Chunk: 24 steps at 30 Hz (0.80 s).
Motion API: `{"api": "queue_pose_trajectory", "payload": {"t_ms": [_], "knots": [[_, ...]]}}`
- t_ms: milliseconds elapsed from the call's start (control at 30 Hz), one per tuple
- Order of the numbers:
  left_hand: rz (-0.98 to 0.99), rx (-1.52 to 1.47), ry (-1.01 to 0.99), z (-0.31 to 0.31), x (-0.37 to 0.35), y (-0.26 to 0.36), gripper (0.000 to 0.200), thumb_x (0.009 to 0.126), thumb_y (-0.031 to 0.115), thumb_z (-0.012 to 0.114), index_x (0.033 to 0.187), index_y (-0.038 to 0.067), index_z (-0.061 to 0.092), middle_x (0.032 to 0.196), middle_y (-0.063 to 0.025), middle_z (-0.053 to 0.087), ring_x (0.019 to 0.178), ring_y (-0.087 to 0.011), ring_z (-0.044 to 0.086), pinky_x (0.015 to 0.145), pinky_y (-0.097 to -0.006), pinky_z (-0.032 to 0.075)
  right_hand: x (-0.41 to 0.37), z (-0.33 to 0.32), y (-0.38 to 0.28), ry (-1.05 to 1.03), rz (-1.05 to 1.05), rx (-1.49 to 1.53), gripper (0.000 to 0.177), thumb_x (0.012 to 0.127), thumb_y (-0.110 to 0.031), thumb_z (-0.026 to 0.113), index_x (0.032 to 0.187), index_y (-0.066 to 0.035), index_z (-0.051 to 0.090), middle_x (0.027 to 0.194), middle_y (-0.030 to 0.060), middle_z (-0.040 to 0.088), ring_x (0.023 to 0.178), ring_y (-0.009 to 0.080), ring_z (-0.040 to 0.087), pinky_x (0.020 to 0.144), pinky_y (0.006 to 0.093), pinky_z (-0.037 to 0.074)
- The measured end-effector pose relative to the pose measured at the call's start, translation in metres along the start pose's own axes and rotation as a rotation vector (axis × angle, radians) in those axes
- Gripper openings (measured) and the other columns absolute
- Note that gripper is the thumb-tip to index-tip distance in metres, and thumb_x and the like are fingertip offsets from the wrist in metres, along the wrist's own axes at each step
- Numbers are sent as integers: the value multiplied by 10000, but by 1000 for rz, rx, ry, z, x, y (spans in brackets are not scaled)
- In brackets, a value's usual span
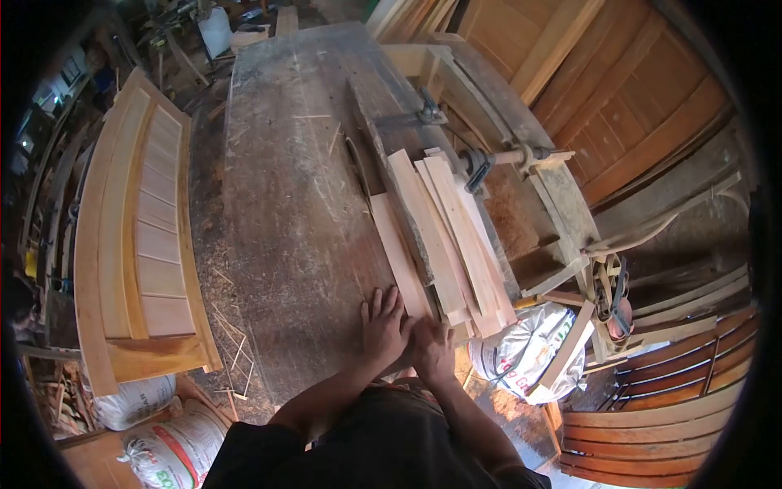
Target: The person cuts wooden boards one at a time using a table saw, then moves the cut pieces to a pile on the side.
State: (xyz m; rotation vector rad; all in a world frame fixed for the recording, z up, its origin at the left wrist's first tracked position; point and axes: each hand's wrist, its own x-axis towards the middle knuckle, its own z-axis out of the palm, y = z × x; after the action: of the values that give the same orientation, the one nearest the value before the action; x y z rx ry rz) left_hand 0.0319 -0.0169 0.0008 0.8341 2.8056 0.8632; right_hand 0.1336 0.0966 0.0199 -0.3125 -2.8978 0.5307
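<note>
My left hand (383,326) lies at the near end of the workbench (297,212), fingers stretched out on its worn dark top. Its thumb side meets the near end of a thin pale wooden strip (399,259), which lies lengthwise on the bench. Close beside it, my right hand (432,349) has its fingers curled at the same end of the strip. Whatever those fingers grip is hidden. Right of the strip runs a rough dark board (401,196), and past it lies a loose stack of pale wooden slats (456,236).
Metal clamps (476,169) sit at the bench's right side. A panelled wooden door (159,236) stands to the left. Filled sacks (529,346) and slatted wooden pieces (652,432) are at the lower right. More door panels (627,106) lean at the upper right.
</note>
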Motion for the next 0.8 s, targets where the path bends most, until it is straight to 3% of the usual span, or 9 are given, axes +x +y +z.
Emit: {"api": "queue_pose_trajectory", "payload": {"t_ms": [167, 267, 367, 467, 567, 667, 800], "knots": [[-24, -13, 50, 9, 16, -10, 638, 1020, 381, 588, 1526, 14, 463, 1645, -155, 397, 1531, -439, 308, 1192, -681, 191, 31, 1, -5, -72, 83, 26, 312, 887, -110, 633, 1191, -116, 700, 1282, 148, 634, 1183, 400, 545, 1004, 515, 458], [-53, -21, 41, 4, 21, -10, 631, 1008, 362, 592, 1514, 3, 477, 1643, -132, 411, 1533, -420, 315, 1201, -667, 191, 26, -23, 4, -142, -396, -271, 425, 893, -128, 646, 1318, -131, 657, 1318, 145, 637, 1249, 416, 537, 1015, 501, 477], [-72, -52, 75, 7, 21, -10, 624, 998, 340, 599, 1505, -5, 486, 1633, -117, 429, 1531, -409, 325, 1207, -659, 193, 12, -24, 12, -274, -222, -82, 533, 905, -141, 646, 1433, -125, 575, 1376, 144, 616, 1311, 407, 519, 1033, 512, 487], [-73, -75, 116, 7, 24, -10, 620, 989, 323, 607, 1504, -2, 487, 1617, -112, 450, 1529, -399, 333, 1209, -652, 197, 32, -31, 25, -386, -332, -130, 575, 917, -151, 637, 1476, -97, 515, 1414, 158, 585, 1337, 401, 511, 1056, 522, 488], [-70, -75, 127, 7, 26, -14, 631, 986, 319, 621, 1519, 19, 467, 1634, -115, 419, 1534, -409, 314, 1204, -668, 194, 52, -32, 29, -384, -493, -243, 552, 929, -161, 621, 1462, -53, 527, 1439, 170, 559, 1387, 402, 478, 1105, 600, 441], [-83, -64, 141, 9, 38, -20, 635, 987, 315, 626, 1526, 25, 456, 1642, -123, 401, 1536, -414, 303, 1204, -676, 191, 70, -33, 20, -243, -600, -401, 572, 917, -156, 569, 1474, -35, 534, 1461, 162, 543, 1435, 403, 423, 1181, 671, 306], [-92, -69, 219, 7, 61, -29, 598, 978, 281, 610, 1492, -3, 495, 1608, -141, 445, 1518, -392, 334, 1221, -637, 196, 90, -16, 17, -251, -572, -466, 516, 938, -172, 570, 1440, -49, 566, 1495, 158, 535, 1460, 407, 401, 1132, 783, 261]]}}
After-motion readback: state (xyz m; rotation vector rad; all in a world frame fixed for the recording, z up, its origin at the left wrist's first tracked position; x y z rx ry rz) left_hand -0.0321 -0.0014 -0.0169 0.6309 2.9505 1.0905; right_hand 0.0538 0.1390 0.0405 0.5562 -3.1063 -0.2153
